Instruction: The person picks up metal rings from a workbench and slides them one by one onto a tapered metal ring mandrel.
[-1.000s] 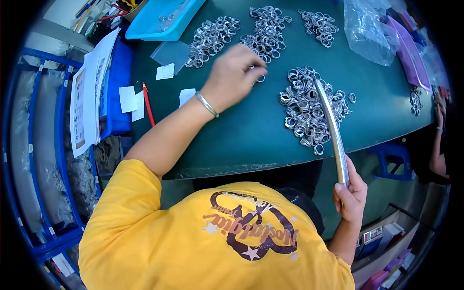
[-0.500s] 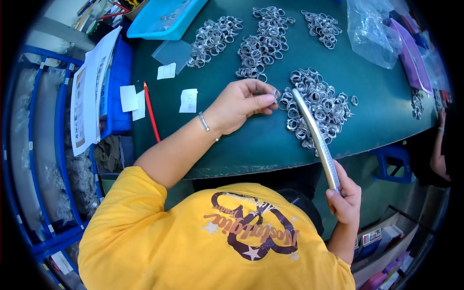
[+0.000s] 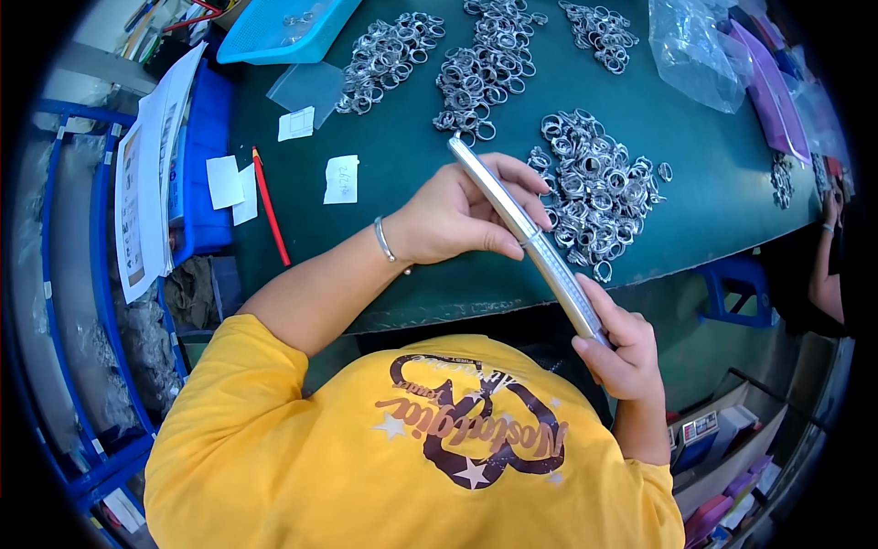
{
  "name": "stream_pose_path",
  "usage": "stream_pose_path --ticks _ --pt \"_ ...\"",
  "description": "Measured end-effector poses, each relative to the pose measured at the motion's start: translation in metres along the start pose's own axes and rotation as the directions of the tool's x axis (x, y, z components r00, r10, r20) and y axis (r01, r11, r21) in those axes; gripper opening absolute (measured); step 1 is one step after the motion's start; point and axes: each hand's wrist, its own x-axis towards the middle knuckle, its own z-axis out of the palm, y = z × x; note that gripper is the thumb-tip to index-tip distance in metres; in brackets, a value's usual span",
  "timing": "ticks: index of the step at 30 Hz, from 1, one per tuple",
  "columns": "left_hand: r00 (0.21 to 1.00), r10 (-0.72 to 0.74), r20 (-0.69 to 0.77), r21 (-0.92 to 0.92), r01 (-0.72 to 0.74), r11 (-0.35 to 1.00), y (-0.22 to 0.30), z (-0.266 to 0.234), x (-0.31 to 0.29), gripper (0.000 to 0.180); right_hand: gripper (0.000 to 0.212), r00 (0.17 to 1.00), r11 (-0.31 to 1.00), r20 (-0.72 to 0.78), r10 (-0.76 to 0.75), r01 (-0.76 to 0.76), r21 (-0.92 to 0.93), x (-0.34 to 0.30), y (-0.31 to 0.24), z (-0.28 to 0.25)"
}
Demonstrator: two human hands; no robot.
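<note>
"Rod [image 3: 560, 276] first: how does it look?"

"Long, slim and silvery, narrowing toward its tip, with fine markings along one face. It slants over the near side of the green table [image 3: 695, 215], tip beside a long heap of rings [image 3: 485, 78]."

"And the right hand [image 3: 624, 352]?"

"Closed around the rod's thick end."

"The left hand [image 3: 453, 215]?"

"Thumb on one side of the rod, curled fingers on the other. A thin band, probably a ring [image 3: 528, 242], seems to circle the rod by the thumb tip, though it's too small to be sure. I can't tell whether those fingers grip anything."

"Close by?"

"A broad pile of silvery rings [image 3: 599, 188], just right of those fingers."
</note>
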Motion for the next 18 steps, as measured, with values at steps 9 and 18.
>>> stream_pose_path --ticks 9,18 --pt "0.998 0.062 0.033 0.014 -0.062 0.998 -0.004 -0.001 0.003 0.032 0.055 0.989 0.985 -0.015 -0.146 0.144 -0.098 0.009 -0.005 -0.001" --pt "0.977 -0.124 -0.171 -0.152 0.098 0.984 -0.007 0.016 -0.003 0.025 0.056 0.998 0.982 0.024 0.064 -0.068 0.174 0.005 -0.016 -0.013"
